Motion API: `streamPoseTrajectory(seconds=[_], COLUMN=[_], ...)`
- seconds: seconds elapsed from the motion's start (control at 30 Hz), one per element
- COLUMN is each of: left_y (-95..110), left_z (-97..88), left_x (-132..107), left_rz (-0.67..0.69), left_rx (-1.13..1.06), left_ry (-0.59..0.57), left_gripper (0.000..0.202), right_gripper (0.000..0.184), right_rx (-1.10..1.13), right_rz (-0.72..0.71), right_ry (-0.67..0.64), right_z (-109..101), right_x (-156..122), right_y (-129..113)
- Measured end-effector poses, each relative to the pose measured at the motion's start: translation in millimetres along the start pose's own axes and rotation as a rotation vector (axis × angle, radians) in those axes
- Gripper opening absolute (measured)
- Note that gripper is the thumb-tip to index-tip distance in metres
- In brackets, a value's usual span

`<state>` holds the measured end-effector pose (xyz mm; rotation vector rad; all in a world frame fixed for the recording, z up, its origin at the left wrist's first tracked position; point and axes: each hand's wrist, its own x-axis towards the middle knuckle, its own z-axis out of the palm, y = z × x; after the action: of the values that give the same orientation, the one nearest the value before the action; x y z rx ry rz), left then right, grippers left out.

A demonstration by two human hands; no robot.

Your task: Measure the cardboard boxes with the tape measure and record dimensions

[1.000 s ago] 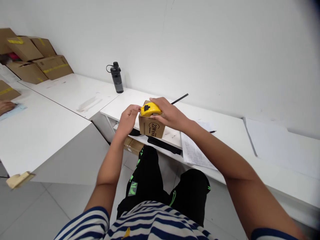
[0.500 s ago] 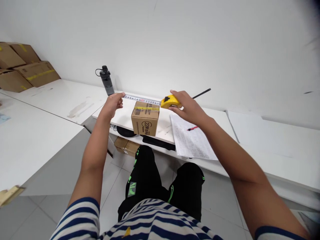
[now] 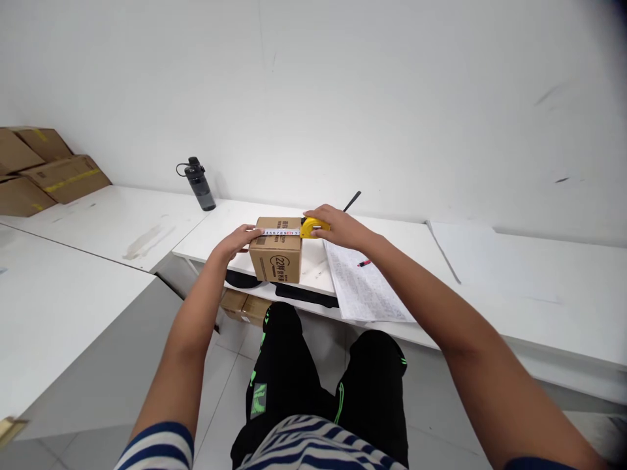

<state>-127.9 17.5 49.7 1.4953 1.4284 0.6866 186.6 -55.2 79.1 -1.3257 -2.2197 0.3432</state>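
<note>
Across the carton (image 3: 277, 266), the tape (image 3: 278, 232) has come down, left grip (image 3: 238, 240) holding its end, right grip (image 3: 336, 226) its case (image 3: 309, 228).

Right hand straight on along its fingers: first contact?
Likely the cardboard box, met by the yellow tape measure that the right hand holds; depth is unclear, so it might skim over the top instead.

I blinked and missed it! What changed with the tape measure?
The left hand pulled the blade leftward out of the yellow tape measure, which the right hand kept holding; then both hands brought the blade down across the cardboard box. The box, bottle and papers stayed put.
</note>
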Motion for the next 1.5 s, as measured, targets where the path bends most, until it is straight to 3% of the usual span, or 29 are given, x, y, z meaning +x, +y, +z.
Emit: streamPoseTrajectory(seconds=[0.1, 0.23, 0.33, 0.43, 0.53, 0.6, 0.67, 0.77, 0.87, 0.93, 1.0, 1.07, 1.13, 1.17, 1.23, 1.3, 1.37, 1.43, 1.5], left_y=[-2, 2, 17, 47, 81, 98, 110, 116, 100, 69, 23, -29, -73, -90, -111, -113, -98, -70, -34], left_z=[-1.0, -7.0, -22.3, -32.6, -21.1, -5.7, 7.2, 16.5, 31.7, 58.0, 99.6, 151.0, 201.4, 222.7, 253.2, 266.1, 265.5, 260.2, 259.1], left_x=[-2, -4, -1, 10, 29, 41, 45, 25, -27, -70, -111, -146, -173, -183, -195, -196, -185, -160, -122], left_rz=[0.033, 0.109, 0.146, 0.253, 0.317, 0.315, 0.311, 0.373, 0.501, 0.51, 0.435, 0.193, -0.184, -0.328, -0.476, -0.44, -0.245, 0.05, 0.334], left_rx=[0.029, 0.154, 0.028, -0.154, -0.117, -0.012, 0.072, 0.047, -0.067, -0.108, -0.298, -0.575, -0.766, -0.843, -0.929, -0.929, -0.863, -0.761, -0.627], left_ry=[-0.006, 0.146, 0.162, 0.119, 0.025, -0.041, -0.067, -0.047, -0.057, -0.103, -0.129, -0.252, -0.476, -0.591, -0.655, -0.599, -0.527, -0.484, -0.435], left_gripper=[0.052, 0.043, 0.039, 0.034, 0.027, 0.027, 0.031, 0.038, 0.045, 0.046, 0.053, 0.07, 0.081, 0.085, 0.08, 0.069, 0.06, 0.057, 0.06], right_gripper=[0.054, 0.057, 0.06, 0.062, 0.054, 0.049, 0.045, 0.057, 0.076, 0.08, 0.082, 0.078, 0.069, 0.063, 0.052, 0.048, 0.049, 0.049, 0.043], right_rx=[-0.018, -0.116, -0.202, -0.214, -0.234, -0.253, -0.264, -0.243, -0.196, -0.172, -0.168, -0.167, -0.131, -0.098, -0.03, 0.041, 0.072, 0.018, -0.095], right_rz=[-0.004, -0.009, -0.014, -0.006, -0.016, -0.041, -0.091, -0.194, -0.232, -0.193, -0.136, -0.076, 0.008, 0.058, 0.153, 0.194, 0.188, 0.183, 0.243], right_ry=[0.016, 0.044, 0.152, 0.276, 0.384, 0.504, 0.737, 1.105, 1.193, 1.144, 1.061, 0.968, 0.895, 0.867, 0.806, 0.749, 0.764, 0.911, 1.092], right_z=[0, -3, 1, 24, 65, 92, 111, 119, 113, 113, 121, 137, 159, 169, 187, 194, 186, 161, 121], right_x=[-4, -15, -36, -65, -84, -85, -82, -85, -112, -143, -178, -212, -241, -253, -272, -285, -291, -288, -270], right_y=[0, -6, -25, -59, -96, -114, -122, -115, -91, -76, -66, -62, -63, -65, -67, -66, -54, -25, 22])
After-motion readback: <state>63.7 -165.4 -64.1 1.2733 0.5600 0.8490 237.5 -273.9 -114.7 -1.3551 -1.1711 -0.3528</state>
